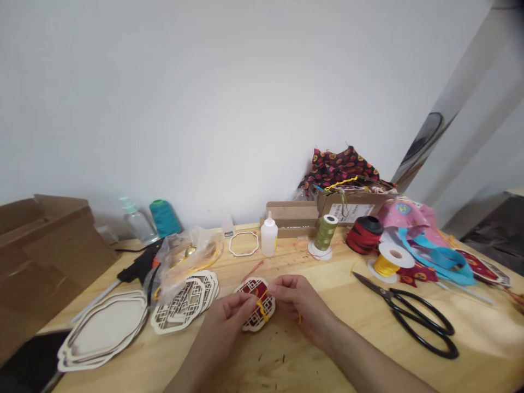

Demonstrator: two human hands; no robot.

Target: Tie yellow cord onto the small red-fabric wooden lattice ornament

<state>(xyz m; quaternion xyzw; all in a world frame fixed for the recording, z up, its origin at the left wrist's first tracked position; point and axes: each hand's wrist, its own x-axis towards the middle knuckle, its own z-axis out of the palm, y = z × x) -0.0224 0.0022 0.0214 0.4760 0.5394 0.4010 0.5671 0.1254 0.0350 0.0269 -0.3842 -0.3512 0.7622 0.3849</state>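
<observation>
My left hand (230, 316) and my right hand (295, 299) meet over a small white lattice ornament with red backing (252, 289) that lies on the wooden table (327, 349). Both hands are closed, pinching a yellow cord (262, 310) that is looped on the ornament. A stack of bare lattice cut-outs (186, 303) lies just left of my left hand. Black scissors (413, 316) lie to the right of my right hand.
Cardboard boxes (45, 251) stand at the left, with a black glue gun (141, 265) and a plastic bag (188, 256) beside them. A white glue bottle (269, 236), green (325, 232), red (364, 233) and yellow (388, 261) spools and patterned fabric (341, 166) line the back.
</observation>
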